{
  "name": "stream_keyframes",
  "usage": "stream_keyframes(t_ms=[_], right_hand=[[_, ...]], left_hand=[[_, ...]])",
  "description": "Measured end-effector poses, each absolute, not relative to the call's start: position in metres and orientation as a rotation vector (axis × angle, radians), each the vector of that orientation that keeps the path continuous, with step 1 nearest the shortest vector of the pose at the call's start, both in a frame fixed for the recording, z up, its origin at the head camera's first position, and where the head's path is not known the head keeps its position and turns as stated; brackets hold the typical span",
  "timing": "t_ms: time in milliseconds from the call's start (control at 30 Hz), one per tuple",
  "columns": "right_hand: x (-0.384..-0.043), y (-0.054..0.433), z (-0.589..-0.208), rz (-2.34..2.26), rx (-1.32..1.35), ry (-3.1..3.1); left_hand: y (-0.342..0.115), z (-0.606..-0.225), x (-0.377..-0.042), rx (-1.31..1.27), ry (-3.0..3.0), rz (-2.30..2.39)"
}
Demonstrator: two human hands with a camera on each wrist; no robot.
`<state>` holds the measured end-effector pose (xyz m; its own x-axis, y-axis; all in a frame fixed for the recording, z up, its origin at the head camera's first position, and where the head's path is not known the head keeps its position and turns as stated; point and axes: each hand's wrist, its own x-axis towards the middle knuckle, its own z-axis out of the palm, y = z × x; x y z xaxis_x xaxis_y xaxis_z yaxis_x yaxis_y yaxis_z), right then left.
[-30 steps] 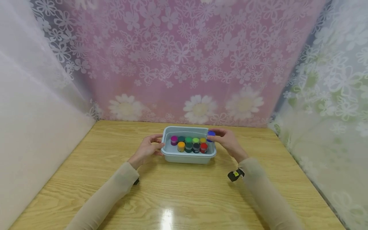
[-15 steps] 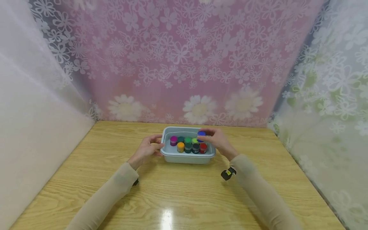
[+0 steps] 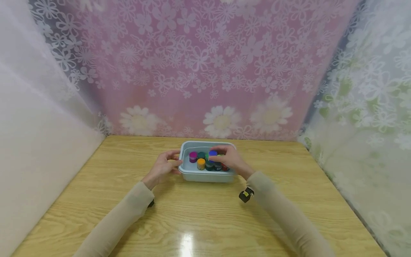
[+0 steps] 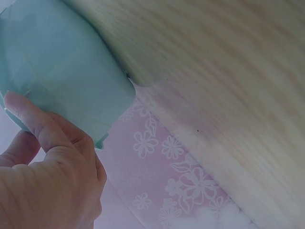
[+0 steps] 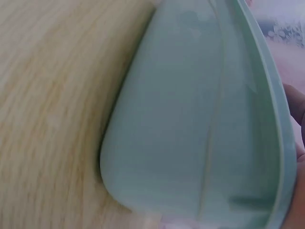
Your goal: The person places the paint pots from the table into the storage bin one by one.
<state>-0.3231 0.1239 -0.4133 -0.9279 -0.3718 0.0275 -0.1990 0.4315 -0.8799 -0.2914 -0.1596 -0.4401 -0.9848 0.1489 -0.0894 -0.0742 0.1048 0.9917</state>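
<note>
A pale blue-green plastic bin (image 3: 207, 177) stands on the table, with several small paint pots inside. My left hand (image 3: 163, 166) grips its left end, thumb over the rim; the left wrist view shows those fingers (image 4: 52, 133) against the bin wall (image 4: 66, 67). Over the pots, my right hand (image 3: 232, 159) pinches a blue paint pot (image 3: 213, 154) between thumb and fingers. A purple pot (image 3: 193, 157) and an orange pot (image 3: 201, 164) show at the left. Dark, green and red pots are partly hidden under the right hand. In the right wrist view the bin's outer side (image 5: 162, 124) hides the pots.
The wooden table (image 3: 179, 210) extends around the bin. A pink flowered curtain (image 3: 199, 71) hangs behind, with pale cloth walls at the left and right.
My right hand has moved left with the blue pot, from the bin's right rim to above the middle of the pots. The left hand keeps its grip on the bin.
</note>
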Motion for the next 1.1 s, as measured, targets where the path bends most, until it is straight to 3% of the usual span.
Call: stream_keyframes(t_ms=[1100], right_hand=[[-0.337, 0.058, -0.422, -1.488, -0.611, 2.424]], left_hand=[[-0.160, -0.436, -0.286, 0.089, 2.172, 2.020]])
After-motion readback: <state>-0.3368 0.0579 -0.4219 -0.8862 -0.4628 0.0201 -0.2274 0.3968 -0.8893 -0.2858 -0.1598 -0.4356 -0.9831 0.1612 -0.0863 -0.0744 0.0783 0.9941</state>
